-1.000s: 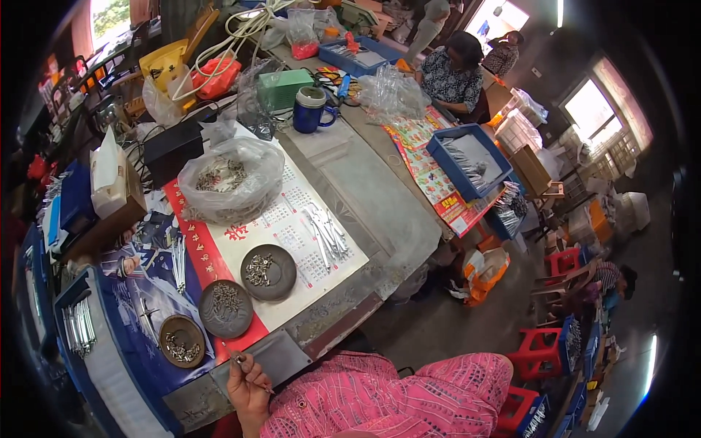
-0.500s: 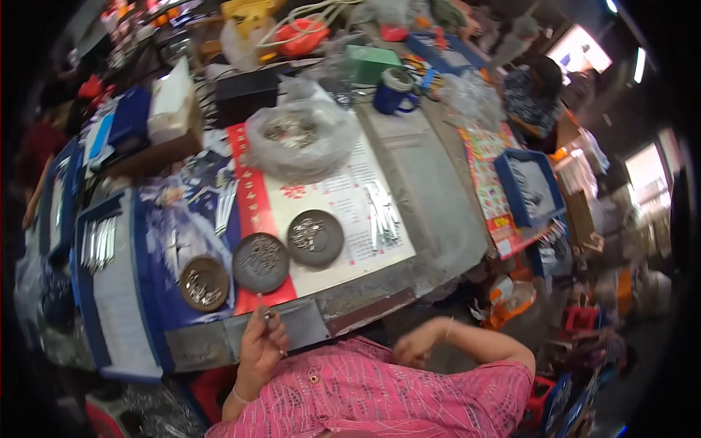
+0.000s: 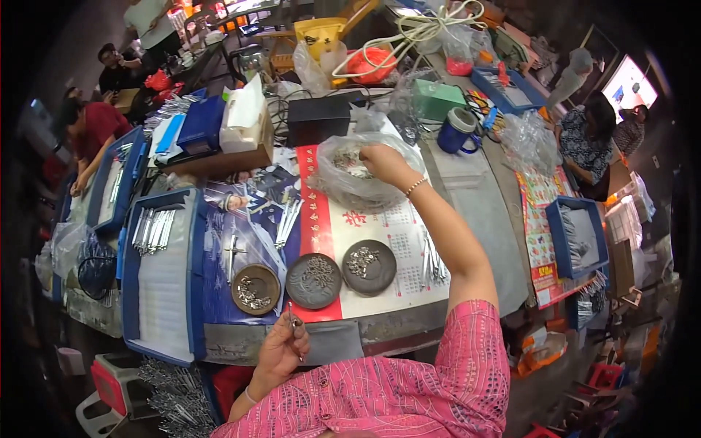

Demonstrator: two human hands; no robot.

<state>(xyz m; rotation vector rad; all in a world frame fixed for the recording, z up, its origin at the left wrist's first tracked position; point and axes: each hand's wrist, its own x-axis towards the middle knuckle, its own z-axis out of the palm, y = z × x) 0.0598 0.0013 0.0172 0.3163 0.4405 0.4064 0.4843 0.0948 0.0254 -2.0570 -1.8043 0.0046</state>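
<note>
Near the table's front edge, my left hand (image 3: 281,349) is closed around a slim metal piece (image 3: 294,321) that sticks up past the fingertips. My right arm stretches across the table, and my right hand (image 3: 387,165) is down in a clear plastic bag (image 3: 347,191) of small shiny metal parts. Its fingers are curled together; whatever they grip is hidden. Between my hands and the bag stand three round dishes of small metal parts: a brownish dish (image 3: 272,307), a dark grey dish (image 3: 312,298) and another dark dish (image 3: 385,280).
A blue tray (image 3: 197,292) with slim metal strips stands at left. More metal strips (image 3: 434,263) lie on the printed sheet, partly behind my right forearm. A blue mug (image 3: 454,133), a black box (image 3: 314,120) and a green box (image 3: 438,98) stand farther back. Other people sit around the table.
My right hand has gone from beside my body out into the plastic bag. My left hand stays near the front edge, still holding the metal piece. The view has shifted.
</note>
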